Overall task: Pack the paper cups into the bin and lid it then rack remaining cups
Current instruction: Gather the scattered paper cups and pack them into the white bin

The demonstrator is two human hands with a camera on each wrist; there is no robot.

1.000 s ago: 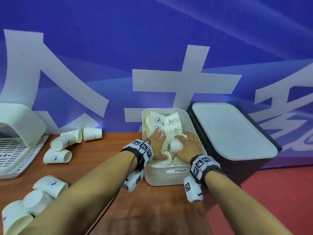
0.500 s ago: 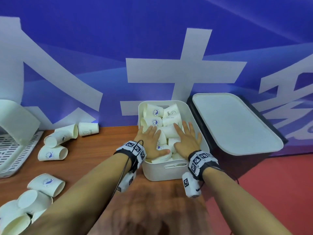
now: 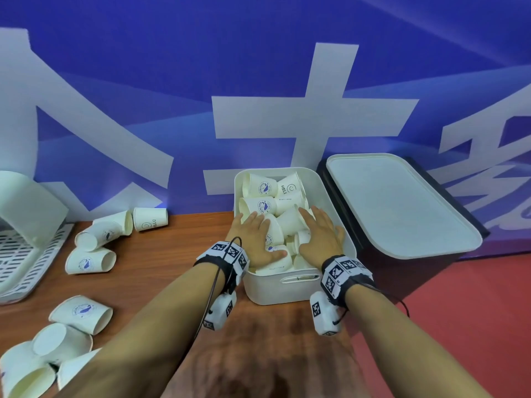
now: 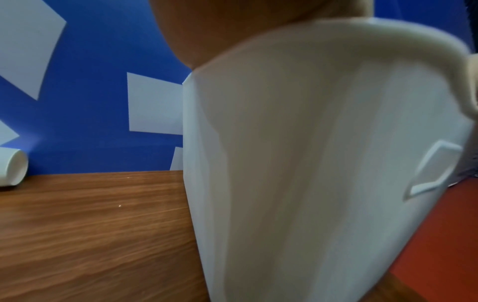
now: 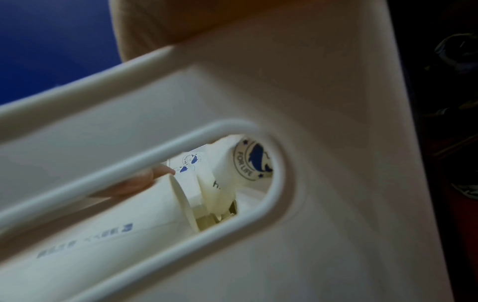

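Nearest the viewer, loose paper cups (image 3: 82,313) lie on their sides on the wooden table (image 3: 161,254), well to the left of the left hand (image 3: 254,239). Both hands lie flat, fingers straight and spread, palms down on the paper cups in the bin (image 3: 265,206); neither hand is curled round any cup. The left hand presses the left part of the pile and the right hand (image 3: 321,235) the right part, thumbs turned toward each other with a few cups showing between them. Just under the wrists is the near wall of the white bin (image 3: 284,293), with its slot handle (image 5: 274,155); through the slot the right wrist view shows cups lying sideways inside. Beyond the fingertips, more cups fill the far end of the bin. Right of the right hand, the white lid (image 3: 402,205) rests tilted on a dark case (image 3: 336,202), just beside the bin. Farther left of the left hand, more cups (image 3: 126,225) lie near the blue banner (image 3: 258,67), and a white rack (image 3: 17,254) sits at the table's left edge.
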